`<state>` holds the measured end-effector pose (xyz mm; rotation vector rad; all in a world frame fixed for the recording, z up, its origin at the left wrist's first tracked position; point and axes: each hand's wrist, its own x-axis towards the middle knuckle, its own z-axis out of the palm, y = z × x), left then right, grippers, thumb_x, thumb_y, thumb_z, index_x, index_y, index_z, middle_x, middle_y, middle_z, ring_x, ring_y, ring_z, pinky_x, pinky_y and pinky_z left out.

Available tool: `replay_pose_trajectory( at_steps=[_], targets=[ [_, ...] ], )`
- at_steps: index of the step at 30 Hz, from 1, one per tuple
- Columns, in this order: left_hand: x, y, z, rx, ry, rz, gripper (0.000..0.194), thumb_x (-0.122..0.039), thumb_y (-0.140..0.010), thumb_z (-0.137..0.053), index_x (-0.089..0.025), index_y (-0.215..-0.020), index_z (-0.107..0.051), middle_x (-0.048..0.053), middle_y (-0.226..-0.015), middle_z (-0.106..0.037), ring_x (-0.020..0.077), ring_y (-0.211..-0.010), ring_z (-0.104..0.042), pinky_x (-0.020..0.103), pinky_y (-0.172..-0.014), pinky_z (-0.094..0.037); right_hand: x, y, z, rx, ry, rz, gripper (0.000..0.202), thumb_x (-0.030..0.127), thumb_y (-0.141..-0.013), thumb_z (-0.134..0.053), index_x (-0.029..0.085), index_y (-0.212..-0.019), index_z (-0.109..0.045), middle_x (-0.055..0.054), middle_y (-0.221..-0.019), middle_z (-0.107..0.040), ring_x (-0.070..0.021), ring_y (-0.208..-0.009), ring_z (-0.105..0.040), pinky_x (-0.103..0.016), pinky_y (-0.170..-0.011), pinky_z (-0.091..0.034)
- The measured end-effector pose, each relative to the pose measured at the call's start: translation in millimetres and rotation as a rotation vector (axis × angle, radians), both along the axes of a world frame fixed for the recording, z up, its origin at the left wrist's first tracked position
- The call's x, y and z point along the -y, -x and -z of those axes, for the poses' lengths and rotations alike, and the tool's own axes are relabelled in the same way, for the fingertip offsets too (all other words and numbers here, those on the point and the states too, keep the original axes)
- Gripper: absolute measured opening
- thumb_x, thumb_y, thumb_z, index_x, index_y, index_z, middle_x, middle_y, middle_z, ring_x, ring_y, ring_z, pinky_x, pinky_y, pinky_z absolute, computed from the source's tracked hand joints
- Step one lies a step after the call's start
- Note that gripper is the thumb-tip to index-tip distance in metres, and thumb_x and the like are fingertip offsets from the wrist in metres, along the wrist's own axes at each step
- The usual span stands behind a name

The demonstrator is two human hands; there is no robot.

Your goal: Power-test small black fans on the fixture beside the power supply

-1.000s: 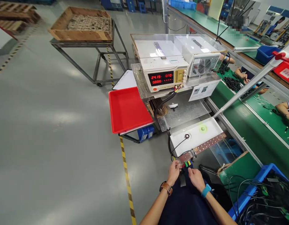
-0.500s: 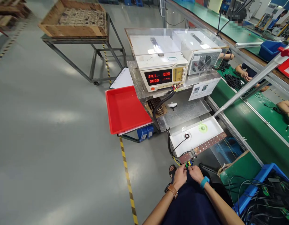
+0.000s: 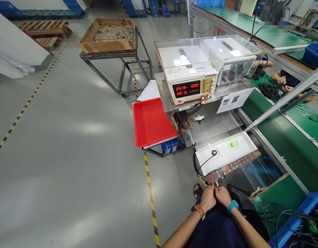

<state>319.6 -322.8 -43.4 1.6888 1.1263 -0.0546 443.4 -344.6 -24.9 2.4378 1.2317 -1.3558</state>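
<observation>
— Where are my hands?
— My left hand [image 3: 208,197] and right hand [image 3: 222,195] touch, pinched together on the coloured connector [image 3: 215,183] at the copper strip's [image 3: 235,165] near end, below the white tray [image 3: 226,153].
— Each grip?
— Closed on it, both.

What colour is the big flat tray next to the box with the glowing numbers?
The tray is bright red, plain, no pattern; head view shows it.
</observation>
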Motion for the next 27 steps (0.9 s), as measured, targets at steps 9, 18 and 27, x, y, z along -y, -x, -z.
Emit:
replay_pose_trajectory(
  at_steps=[9,18,27],
  targets=[
    [-2.6,-1.5,4.5,-0.069,-0.068,0.112,0.063,-0.006,-0.086,-0.041,-0.006,-0.148,-0.043,0.02,-0.143,-0.058,0.0289,-0.134,-0.055,0.039,-0.114,-0.045,-1.0,-3.2,0.8,0.029,-0.009,0.043,0.054,0.037,-0.1,-0.034,0.009,-0.097,-0.079,-0.023,-0.109,-0.075,-0.0265,-0.103,-0.073,-0.029,-0.085,-0.049],
    [-10.7,-3.0,-13.1,-0.167,-0.133,0.225,0.059,-0.006,-0.08,-0.048,-0.008,-0.139,-0.049,0.019,-0.133,-0.062,0.033,-0.126,-0.058,0.043,-0.107,-0.045,-3.4,-0.6,-3.9,0.092,-0.028,0.022,0.053,0.038,-0.1,-0.033,0.01,-0.091,-0.077,-0.021,-0.105,-0.076,-0.0294,-0.102,-0.073,-0.032,-0.083,-0.051],
    [-13.5,-0.4,-20.8,-0.083,-0.008,0.197,0.056,-0.017,-0.085,-0.051,-0.019,-0.141,-0.045,0.015,-0.14,-0.059,0.0292,-0.131,-0.056,0.04,-0.111,-0.045,-5.2,9.5,-7.0,0.196,-0.131,-0.048,0.038,0.034,-0.103,-0.029,0.012,-0.117,-0.057,-0.018,-0.102,-0.076,-0.0278,-0.093,-0.073,-0.032,-0.078,-0.047]
  ],
)
